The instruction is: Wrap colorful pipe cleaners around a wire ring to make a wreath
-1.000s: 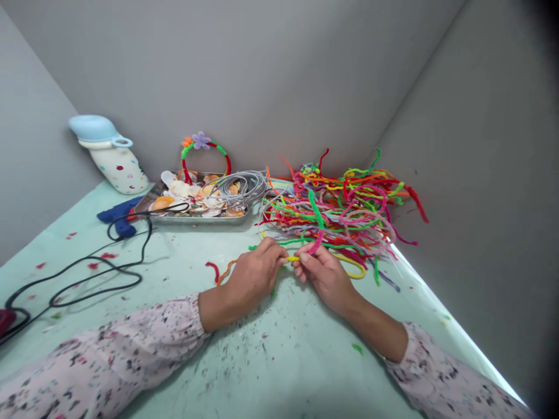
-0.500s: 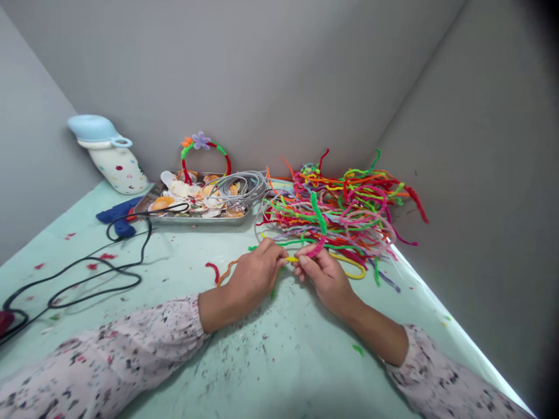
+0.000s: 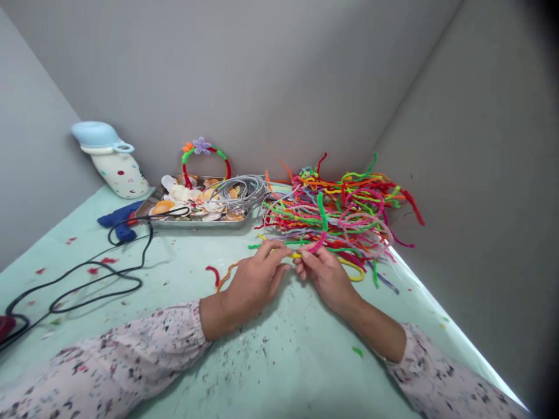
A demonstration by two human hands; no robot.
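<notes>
Both hands meet over the pale green table [image 3: 271, 361], just in front of a tangled heap of coloured pipe cleaners [image 3: 340, 212]. My left hand [image 3: 255, 279] pinches a yellow pipe cleaner [image 3: 297, 255] between thumb and fingers. My right hand [image 3: 325, 273] grips the same yellow piece from the other side, together with a pink pipe cleaner [image 3: 318, 241] that curls up from its fingers. The yellow strand loops out to the right toward the heap.
A metal tray [image 3: 192, 218] of shells and grey wire stands at the back, with a decorated hoop [image 3: 205, 154] behind it. A blue glue gun [image 3: 117, 218] and its black cord [image 3: 87, 270] lie left. A pale blue-lidded jug [image 3: 113, 160] leans by the wall. Scraps litter the table.
Both hands have shifted slightly away from me toward the heap, still pinching the yellow pipe cleaner. The view has tipped down a little.
</notes>
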